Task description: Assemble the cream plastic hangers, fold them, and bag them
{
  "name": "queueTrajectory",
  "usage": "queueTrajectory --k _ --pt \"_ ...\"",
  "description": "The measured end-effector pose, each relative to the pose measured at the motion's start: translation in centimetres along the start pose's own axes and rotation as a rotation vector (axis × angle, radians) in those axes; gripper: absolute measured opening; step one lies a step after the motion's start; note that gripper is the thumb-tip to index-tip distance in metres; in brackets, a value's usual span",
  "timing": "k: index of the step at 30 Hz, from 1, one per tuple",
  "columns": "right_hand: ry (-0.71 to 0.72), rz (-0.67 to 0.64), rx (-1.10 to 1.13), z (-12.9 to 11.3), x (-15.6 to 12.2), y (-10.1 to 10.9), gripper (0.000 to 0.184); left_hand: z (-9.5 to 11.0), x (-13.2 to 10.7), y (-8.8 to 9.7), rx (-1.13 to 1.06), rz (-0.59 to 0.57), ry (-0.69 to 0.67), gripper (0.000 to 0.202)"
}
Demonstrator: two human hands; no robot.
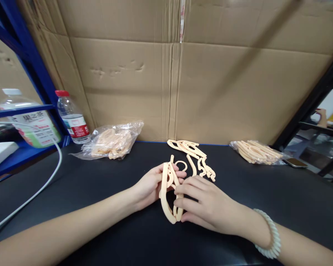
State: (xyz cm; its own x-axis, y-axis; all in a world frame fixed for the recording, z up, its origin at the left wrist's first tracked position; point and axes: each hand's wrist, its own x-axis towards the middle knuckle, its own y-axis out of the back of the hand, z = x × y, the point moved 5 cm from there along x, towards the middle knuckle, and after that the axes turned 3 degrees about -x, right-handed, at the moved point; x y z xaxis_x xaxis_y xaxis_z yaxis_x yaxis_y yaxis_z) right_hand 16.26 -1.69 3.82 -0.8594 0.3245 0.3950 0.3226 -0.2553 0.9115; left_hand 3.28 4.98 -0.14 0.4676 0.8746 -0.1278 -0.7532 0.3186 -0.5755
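Note:
My left hand [150, 186] is closed on a folded peach-coloured plastic clothes hanger [164, 192], held upright just above the black table. My right hand [204, 203] grips the same hanger from the right, its fingers curled over the lower right arm. The right palm and thumb are partly hidden. Just beyond the hands lie loose hanger pieces: a ring [185, 165], a curved arm [192, 164] and small hook parts [207, 169]. Behind these, another folded hanger [187, 147] rests near the table's back edge.
A clear bag of hanger parts [113, 142] lies at the back left, beside a red-capped water bottle [75, 120]. Another bagged bundle [256, 152] and a phone [295, 163] are at the back right. A white cable [51, 177] crosses the left side. Cardboard [122, 85] walls the back.

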Motion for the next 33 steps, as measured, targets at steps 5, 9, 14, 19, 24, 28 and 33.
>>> queueTrajectory --k 5,9,14,19,24,28,33 --pt "-0.006 0.034 -0.022 0.5 -0.1 -0.7 0.019 0.3 -0.2 -0.4 0.021 0.023 0.015 0.018" --pt "0.03 0.053 -0.049 0.1 0.0 -0.7 0.013 0.1 -0.5 -0.6 0.006 0.015 0.057 0.038" --pt "0.016 0.072 -0.111 0.2 -0.1 -0.9 0.014 0.0 -0.6 -0.9 0.104 -0.081 -0.02 0.028" --pt "-0.003 0.079 -0.183 0.7 -0.3 -1.1 0.016 -0.6 -0.5 -0.8 0.216 -0.108 -0.053 0.034" --pt "-0.044 0.104 -0.26 1.3 -0.5 -0.9 0.018 -0.8 -0.4 -0.4 0.333 -0.091 -0.111 0.041" --pt "-0.082 0.1 -0.273 1.4 -0.6 -1.0 0.022 -0.8 -0.4 -0.5 0.374 -0.082 -0.158 0.039" --pt "-0.129 0.069 -0.281 1.5 -0.6 -1.6 0.027 -0.5 -0.6 -0.7 0.518 -0.033 -0.204 0.043"
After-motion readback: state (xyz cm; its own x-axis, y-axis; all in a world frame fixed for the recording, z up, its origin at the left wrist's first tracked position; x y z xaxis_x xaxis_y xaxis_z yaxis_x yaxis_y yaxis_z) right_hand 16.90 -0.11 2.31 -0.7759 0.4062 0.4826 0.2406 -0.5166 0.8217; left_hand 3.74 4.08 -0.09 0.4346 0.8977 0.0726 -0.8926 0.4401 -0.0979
